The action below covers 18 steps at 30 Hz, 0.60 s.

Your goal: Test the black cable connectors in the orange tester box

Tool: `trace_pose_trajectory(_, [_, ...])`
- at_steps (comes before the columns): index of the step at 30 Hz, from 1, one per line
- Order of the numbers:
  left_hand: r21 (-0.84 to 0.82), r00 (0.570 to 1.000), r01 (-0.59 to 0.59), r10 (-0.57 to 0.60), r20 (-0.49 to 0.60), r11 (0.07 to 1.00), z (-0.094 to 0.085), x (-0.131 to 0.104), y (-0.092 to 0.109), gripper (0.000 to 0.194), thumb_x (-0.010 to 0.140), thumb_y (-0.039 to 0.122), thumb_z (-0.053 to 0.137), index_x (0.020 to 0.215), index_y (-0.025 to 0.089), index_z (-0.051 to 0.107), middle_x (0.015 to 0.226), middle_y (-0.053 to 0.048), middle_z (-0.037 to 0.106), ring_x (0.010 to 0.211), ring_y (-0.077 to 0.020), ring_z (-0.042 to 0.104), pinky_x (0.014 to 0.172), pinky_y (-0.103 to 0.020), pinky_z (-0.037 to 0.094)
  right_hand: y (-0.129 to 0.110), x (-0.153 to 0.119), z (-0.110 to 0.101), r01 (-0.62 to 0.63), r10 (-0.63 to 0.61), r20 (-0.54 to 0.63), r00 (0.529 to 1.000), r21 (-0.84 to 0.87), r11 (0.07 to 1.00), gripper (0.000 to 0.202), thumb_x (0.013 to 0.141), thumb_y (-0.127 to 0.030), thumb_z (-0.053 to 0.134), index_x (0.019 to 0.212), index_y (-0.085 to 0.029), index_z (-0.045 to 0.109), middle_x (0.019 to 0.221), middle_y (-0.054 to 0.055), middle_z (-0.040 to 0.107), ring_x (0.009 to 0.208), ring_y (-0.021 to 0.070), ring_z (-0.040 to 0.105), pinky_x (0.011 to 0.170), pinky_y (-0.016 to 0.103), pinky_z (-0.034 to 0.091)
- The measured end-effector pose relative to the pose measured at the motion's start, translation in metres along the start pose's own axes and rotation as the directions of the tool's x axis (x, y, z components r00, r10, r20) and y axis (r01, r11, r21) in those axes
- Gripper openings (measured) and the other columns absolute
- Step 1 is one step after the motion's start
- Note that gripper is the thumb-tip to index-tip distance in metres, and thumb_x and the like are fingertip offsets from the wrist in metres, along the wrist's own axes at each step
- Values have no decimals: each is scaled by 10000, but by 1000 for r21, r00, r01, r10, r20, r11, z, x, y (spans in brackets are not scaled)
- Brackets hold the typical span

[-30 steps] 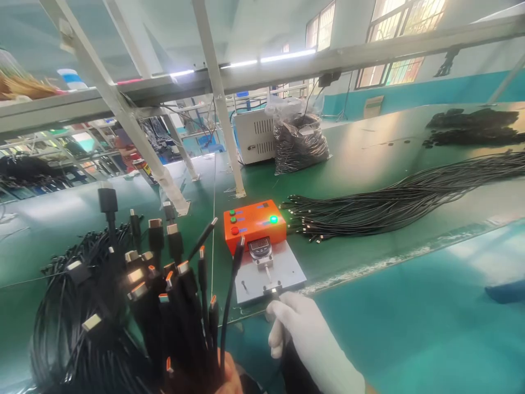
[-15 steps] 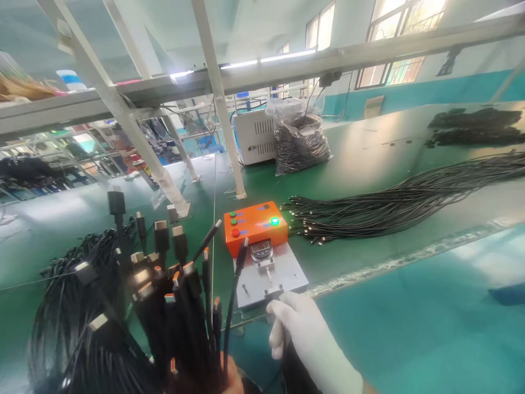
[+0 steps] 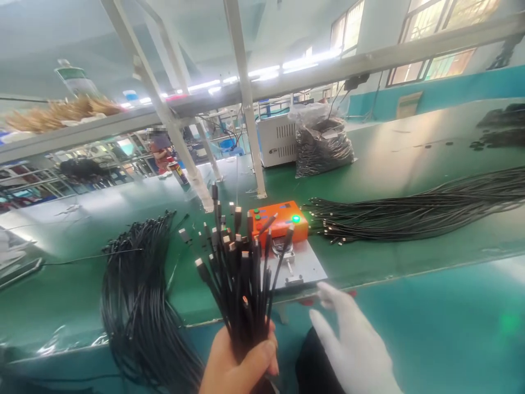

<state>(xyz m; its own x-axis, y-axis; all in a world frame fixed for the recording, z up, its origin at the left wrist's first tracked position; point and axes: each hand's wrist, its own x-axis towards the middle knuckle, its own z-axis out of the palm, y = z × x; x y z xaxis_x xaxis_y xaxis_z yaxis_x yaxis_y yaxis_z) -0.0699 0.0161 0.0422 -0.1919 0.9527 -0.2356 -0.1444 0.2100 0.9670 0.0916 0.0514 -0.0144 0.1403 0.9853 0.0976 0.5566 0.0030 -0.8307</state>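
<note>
My bare left hand (image 3: 238, 364) grips a bundle of several black cables (image 3: 240, 273), their connector ends fanned upward in front of an orange tester box (image 3: 281, 219) with a lit green lamp. A dial gauge and a grey fixture plate (image 3: 301, 265) sit just in front of the box. My right hand (image 3: 353, 342), in a white glove, hovers with fingers spread just below the plate's front edge and holds nothing. The cable bundle hides part of the gauge.
Long black cables (image 3: 410, 213) lie spread on the green bench to the right of the tester. Another cable heap (image 3: 139, 295) hangs over the front edge at left. A white box (image 3: 276, 139) and a bag of cables (image 3: 324, 142) stand behind, beside white frame posts (image 3: 246, 104).
My right hand has pulled back from the fixture plate and opened its fingers. My left hand and its cable bundle now sit further right and lower in view, more of the hand showing.
</note>
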Motion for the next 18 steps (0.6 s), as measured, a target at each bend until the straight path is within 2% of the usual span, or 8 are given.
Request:
trace_pose_trajectory(2, [28,1000,-13,13,-13,1000,1,0,-2,181,600,266,699,721,142,647,486,15,591,475,-138,516,520,-259,380,-17,-10,-8,251,-247,-142,959,11,968,227,777,-305,500,996,-277,556,944,43,630,874,222,595,755,357,454])
trace_pose_trajectory(3, [45,1000,-21,22,-22,999,2,0,-3,158,604,250,693,714,146,649,487,18,594,474,-140,516,522,-261,384,-28,-15,-11,375,-362,-150,920,69,925,140,786,-275,506,908,-287,575,878,20,623,813,190,595,716,313,462])
trace_pose_trajectory(5, [75,998,-44,47,-39,996,5,0,-3,104,588,193,687,680,155,657,508,23,607,509,-152,530,543,-261,396,-51,-21,-11,503,-488,-126,863,152,851,99,773,-216,538,834,-285,574,709,-16,585,677,147,570,640,258,460])
trace_pose_trajectory(6, [86,997,-61,65,-42,994,6,0,-2,95,573,157,679,666,159,662,530,23,619,544,-162,540,564,-260,404,-61,-21,-9,506,-492,-119,862,165,847,130,753,-209,562,858,-283,574,688,-20,575,652,145,560,621,254,459])
trace_pose_trajectory(9, [95,994,-102,106,-37,990,9,0,-1,146,534,84,638,657,152,677,574,16,643,621,-193,545,588,-266,417,-79,-16,-1,422,-419,-58,906,170,890,223,696,-218,620,910,-264,578,649,-24,561,622,154,557,590,262,461])
trace_pose_trajectory(14, [42,996,-84,84,6,996,9,1,-3,230,539,45,636,741,145,683,631,4,667,668,-215,566,612,-287,429,-84,-5,-3,263,-304,122,945,272,926,57,712,-171,549,736,-218,568,707,-7,556,631,132,562,613,238,462])
trace_pose_trajectory(16, [-16,998,-51,52,37,999,5,3,-5,289,555,85,673,836,153,680,719,-15,690,712,-222,579,650,-303,435,-83,-5,-10,183,-265,164,950,394,901,32,733,-187,521,721,-214,533,761,4,562,698,140,569,671,245,461])
trace_pose_trajectory(18, [-83,998,-37,41,56,996,-1,6,-6,285,591,176,699,874,162,669,768,-30,692,732,-216,579,683,-314,433,-80,-6,-16,57,-206,201,958,569,820,25,760,-227,514,747,-217,495,865,23,593,805,157,575,729,256,454])
